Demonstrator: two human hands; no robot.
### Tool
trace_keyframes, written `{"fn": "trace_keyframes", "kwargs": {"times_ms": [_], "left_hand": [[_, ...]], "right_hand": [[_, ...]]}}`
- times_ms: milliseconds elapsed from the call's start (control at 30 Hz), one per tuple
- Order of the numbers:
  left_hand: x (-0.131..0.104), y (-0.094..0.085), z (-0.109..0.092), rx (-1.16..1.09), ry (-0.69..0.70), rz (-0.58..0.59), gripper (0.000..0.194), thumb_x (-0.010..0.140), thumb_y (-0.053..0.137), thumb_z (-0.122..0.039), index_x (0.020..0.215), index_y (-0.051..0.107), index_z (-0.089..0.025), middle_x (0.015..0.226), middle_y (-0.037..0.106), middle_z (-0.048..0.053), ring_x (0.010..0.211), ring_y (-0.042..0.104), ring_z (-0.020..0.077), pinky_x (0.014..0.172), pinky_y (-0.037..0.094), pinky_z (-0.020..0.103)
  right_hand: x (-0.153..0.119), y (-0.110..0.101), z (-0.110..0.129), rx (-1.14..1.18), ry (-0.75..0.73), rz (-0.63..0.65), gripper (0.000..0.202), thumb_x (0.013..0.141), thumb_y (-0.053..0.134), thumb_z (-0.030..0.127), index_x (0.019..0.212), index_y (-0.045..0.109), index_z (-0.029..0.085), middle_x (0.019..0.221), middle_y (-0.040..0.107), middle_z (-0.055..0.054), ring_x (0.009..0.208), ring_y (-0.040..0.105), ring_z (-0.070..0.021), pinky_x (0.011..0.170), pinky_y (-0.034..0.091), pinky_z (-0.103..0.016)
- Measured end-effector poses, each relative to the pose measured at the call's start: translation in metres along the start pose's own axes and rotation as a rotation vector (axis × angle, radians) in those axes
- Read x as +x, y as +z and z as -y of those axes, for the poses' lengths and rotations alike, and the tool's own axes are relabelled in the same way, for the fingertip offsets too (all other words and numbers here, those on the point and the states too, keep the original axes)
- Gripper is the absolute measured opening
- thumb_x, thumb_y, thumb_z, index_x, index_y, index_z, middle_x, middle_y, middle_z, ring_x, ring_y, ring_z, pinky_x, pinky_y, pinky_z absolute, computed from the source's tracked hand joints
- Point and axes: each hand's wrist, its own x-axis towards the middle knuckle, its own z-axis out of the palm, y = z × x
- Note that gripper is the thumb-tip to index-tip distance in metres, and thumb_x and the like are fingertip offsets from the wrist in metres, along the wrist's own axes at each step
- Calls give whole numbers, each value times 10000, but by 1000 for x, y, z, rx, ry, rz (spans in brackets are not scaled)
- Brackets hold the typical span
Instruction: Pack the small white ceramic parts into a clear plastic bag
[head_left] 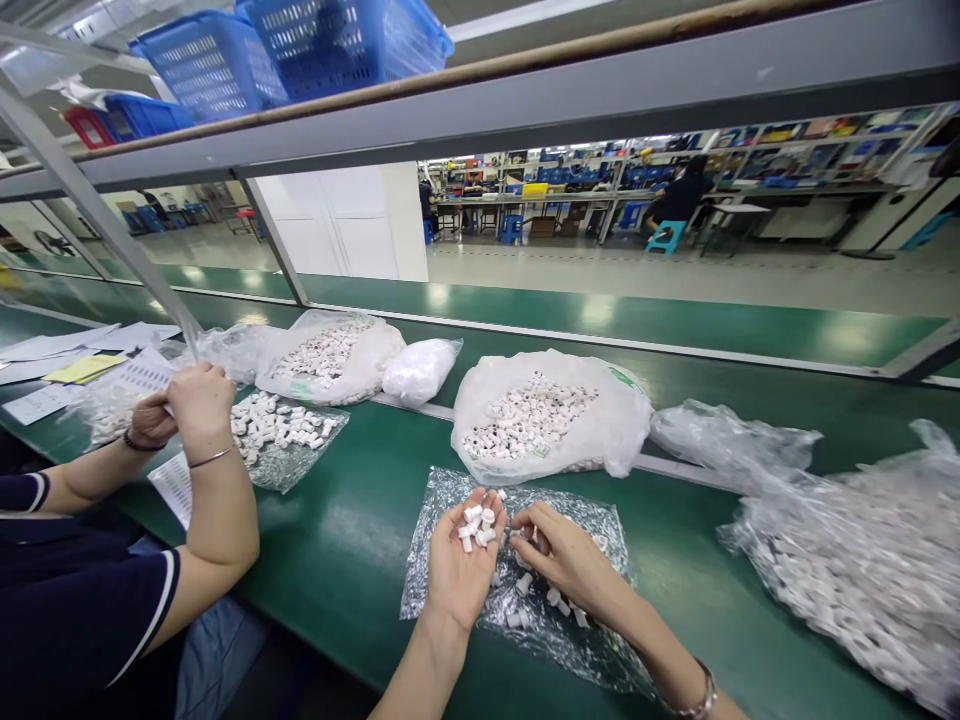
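Note:
My left hand (466,560) is held palm up with several small white plastic parts (480,527) heaped on the palm and fingers. Just to its right is my right hand (559,550), palm down, its fingers bent and its fingertips close to the heap; nothing can be made out between them. Both hands are over a clear plastic sheet (427,545) on the green table (360,530). More white parts (523,583) lie loose on the sheet, some under my right hand. Behind the hands stands an open white bag (630,420) full of similar parts.
A co-worker's arms (217,500) are at the left, near papers (45,345) and another pile of white parts (277,425). A second open bag (382,345) and a tied bag (424,370) stand behind. Large clear bags (862,570) fill the right. A shelf (525,95) crosses above.

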Motion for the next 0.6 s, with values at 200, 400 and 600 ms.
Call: {"fn": "trace_keyframes", "kwargs": {"times_ms": [200, 400, 600], "left_hand": [[-1, -2, 13, 51, -67, 48, 353, 909, 545, -146, 1248, 581, -51, 1240, 652, 212, 1127, 673, 289, 842, 616, 339], [-1, 0, 7, 39, -61, 11, 380, 924, 512, -135, 1289, 557, -40, 1260, 640, 222, 1172, 650, 306, 870, 615, 365], [-2, 2, -7, -7, 24, -10, 441, 915, 531, -121, 1341, 521, -5, 1289, 627, 231, 1223, 617, 313, 1016, 551, 445]], "right_hand": [[-1, 9, 10, -46, -123, -22, 43, 956, 575, 250, 996, 569, 236, 957, 576, -12, 752, 581, -165, 641, 409, -283], [-3, 2, 10, -24, -102, -29, 107, 988, 542, 332, 939, 583, 246, 881, 566, 5, 684, 557, -151, 622, 406, -283], [-2, -4, 1, -75, -5, -29, 95, 985, 523, 326, 947, 573, 254, 894, 584, 11, 651, 561, -151, 600, 415, -289]]}}
